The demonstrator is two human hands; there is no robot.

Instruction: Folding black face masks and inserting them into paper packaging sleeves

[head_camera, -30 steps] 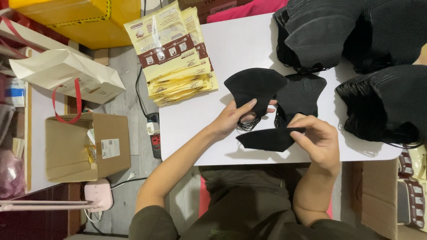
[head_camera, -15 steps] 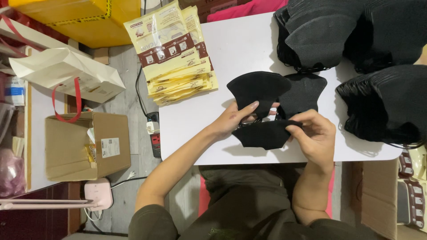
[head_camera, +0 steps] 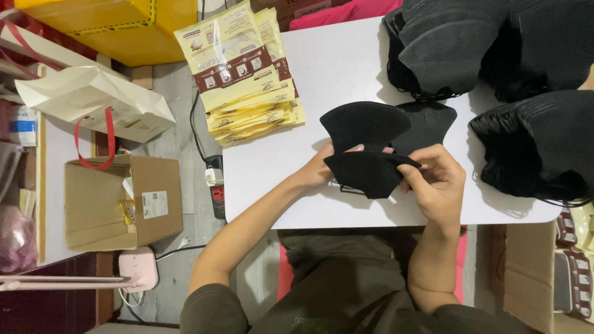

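A folded black face mask (head_camera: pixel 368 172) is held flat just above the white table (head_camera: pixel 334 68), near its front edge. My left hand (head_camera: pixel 320 170) pinches the mask's left end, and my right hand (head_camera: pixel 436 184) grips its right end. Two more black masks (head_camera: pixel 365 122) lie on the table right behind it, one fanned to the left, one to the right. Both forearms reach in from the bottom of the view.
Large piles of black masks (head_camera: pixel 455 40) fill the table's back right and right side (head_camera: pixel 541 145). A stack of yellow printed pouches (head_camera: pixel 244 74) overhangs the left corner. On the floor stand a cardboard box (head_camera: pixel 120 201), a white paper bag (head_camera: pixel 93 102) and a power strip (head_camera: pixel 216 188).
Both hands have turned the mask from a loose, angled hold to a flat, level one and drawn it slightly nearer, with the right hand sliding out to its right end.
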